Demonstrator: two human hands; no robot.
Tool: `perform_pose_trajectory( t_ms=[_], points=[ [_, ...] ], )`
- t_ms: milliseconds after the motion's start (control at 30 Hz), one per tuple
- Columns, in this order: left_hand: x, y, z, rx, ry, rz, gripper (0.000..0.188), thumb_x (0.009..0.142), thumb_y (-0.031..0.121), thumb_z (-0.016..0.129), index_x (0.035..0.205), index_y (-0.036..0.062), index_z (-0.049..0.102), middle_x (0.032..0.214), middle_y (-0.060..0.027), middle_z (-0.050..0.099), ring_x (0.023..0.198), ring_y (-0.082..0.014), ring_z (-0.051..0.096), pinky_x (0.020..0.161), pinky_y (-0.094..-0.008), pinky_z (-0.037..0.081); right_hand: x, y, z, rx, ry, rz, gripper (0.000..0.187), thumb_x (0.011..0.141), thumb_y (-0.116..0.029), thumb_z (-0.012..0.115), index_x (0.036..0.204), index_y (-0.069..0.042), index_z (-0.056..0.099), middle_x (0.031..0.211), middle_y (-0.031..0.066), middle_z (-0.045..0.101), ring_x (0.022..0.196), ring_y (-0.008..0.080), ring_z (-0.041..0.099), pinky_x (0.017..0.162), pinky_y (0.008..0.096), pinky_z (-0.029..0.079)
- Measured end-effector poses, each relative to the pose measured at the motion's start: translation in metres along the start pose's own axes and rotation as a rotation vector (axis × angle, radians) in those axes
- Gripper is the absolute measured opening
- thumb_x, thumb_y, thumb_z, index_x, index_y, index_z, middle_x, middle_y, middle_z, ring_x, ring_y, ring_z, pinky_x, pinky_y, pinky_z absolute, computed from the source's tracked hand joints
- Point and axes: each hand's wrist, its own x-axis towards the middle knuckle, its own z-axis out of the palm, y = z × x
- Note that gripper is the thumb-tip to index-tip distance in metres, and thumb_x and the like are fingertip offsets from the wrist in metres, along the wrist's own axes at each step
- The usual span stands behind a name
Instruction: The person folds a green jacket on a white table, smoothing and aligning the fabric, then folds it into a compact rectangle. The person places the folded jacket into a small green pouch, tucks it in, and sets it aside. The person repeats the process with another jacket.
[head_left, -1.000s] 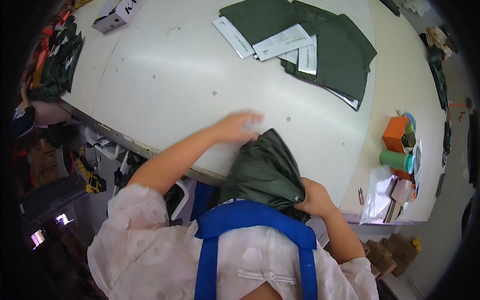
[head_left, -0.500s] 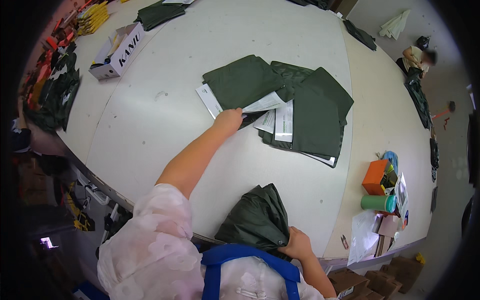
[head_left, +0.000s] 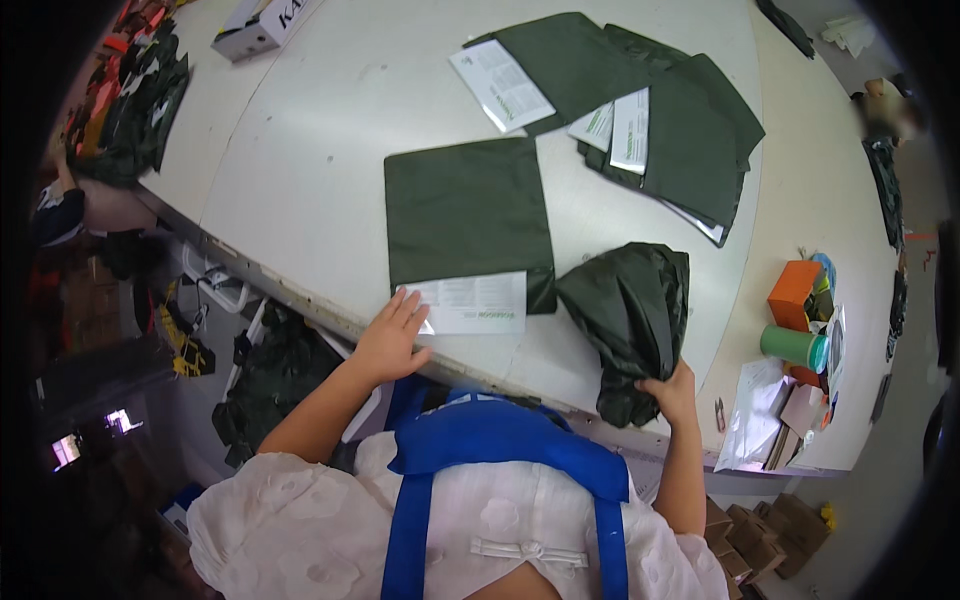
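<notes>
A flat square of folded dark green material (head_left: 465, 215) lies in front of me on the table. Along its near edge is a white printed card (head_left: 475, 303). My left hand (head_left: 393, 342) rests over the card's left end, fingers stretched out and lying flat. To the right, a loosely gathered dark green bundle (head_left: 632, 310) of the same kind of material stands crumpled at the table's near edge. My right hand (head_left: 676, 393) grips its lower right side, the thumb pressed against it; the other fingers are partly hidden.
Farther off, several folded dark green pieces (head_left: 690, 140) overlap, white cards (head_left: 502, 85) among them. On the right are an orange box (head_left: 796, 294), a green cylindrical container (head_left: 793, 347) and small snips (head_left: 720, 414). Another person's arm (head_left: 66, 178) shows at the far left.
My left hand has drawn one green square with its card from the far pile toward me and flattened out on it. My right hand has moved the bundle rightward. The view has shifted too.
</notes>
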Motion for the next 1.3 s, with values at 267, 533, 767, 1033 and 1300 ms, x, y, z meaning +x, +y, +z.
perform_pose_trajectory(
  t_ms=[267, 533, 767, 1033, 1300],
  points=[
    [0.016, 0.035, 0.022, 0.072, 0.125, -0.042, 0.056, 0.077, 0.037, 0.070, 0.128, 0.0192, 0.056, 0.143, -0.0148, 0.038, 0.130, -0.0351, 0.033, 0.103, -0.0500, 0.029, 0.006, -0.037, 0.026, 0.274, -0.110, -0.058, 0.051, 0.056, -0.009, 0.070, 0.103, 0.008, 0.060, 0.094, 0.0131, 0.067, 0.084, 0.0206, 0.061, 0.082, 0.0312, 0.047],
    [0.033, 0.020, 0.040, -0.008, 0.162, -0.042, 0.061, 0.073, 0.032, 0.074, 0.129, 0.0192, 0.054, 0.140, -0.0126, 0.042, 0.128, -0.0324, 0.038, 0.102, -0.0493, 0.029, 0.053, -0.071, 0.094, 0.557, -0.287, 0.048, 0.050, 0.060, -0.010, 0.068, 0.105, 0.009, 0.057, 0.091, 0.0133, 0.064, 0.080, 0.0234, 0.061, 0.075, 0.0321, 0.049],
    [0.044, 0.022, 0.019, 0.064, 0.408, -0.272, 0.066, 0.070, 0.037, 0.077, 0.129, 0.0180, 0.052, 0.145, -0.0129, 0.032, 0.124, -0.0338, 0.040, 0.103, -0.0536, 0.027, 0.052, -0.065, 0.095, 0.679, -0.258, 0.079, 0.052, 0.062, -0.010, 0.067, 0.109, 0.010, 0.055, 0.097, 0.0158, 0.063, 0.083, 0.0244, 0.062, 0.077, 0.0337, 0.051],
    [0.068, -0.029, 0.016, -1.145, 0.248, -0.758, 0.081, 0.069, 0.000, 0.074, 0.136, -0.0046, 0.027, 0.123, -0.0198, 0.050, 0.113, -0.0295, 0.053, 0.093, -0.0367, 0.047, 0.053, -0.050, 0.096, 0.782, -0.230, 0.096, 0.056, 0.062, -0.010, 0.066, 0.113, 0.011, 0.054, 0.100, 0.0166, 0.063, 0.085, 0.0253, 0.063, 0.078, 0.0345, 0.050],
    [0.049, -0.051, 0.037, -0.833, 0.351, -0.834, 0.062, 0.074, 0.010, 0.075, 0.126, -0.0012, 0.044, 0.100, -0.0171, 0.063, 0.086, -0.0308, 0.064, 0.077, -0.0360, 0.051, 0.053, -0.025, 0.095, 1.023, -0.196, 0.029, 0.043, 0.073, -0.011, 0.059, 0.112, 0.006, 0.058, 0.092, 0.0118, 0.068, 0.077, 0.0230, 0.067, 0.071, 0.0324, 0.054]
  ],
)
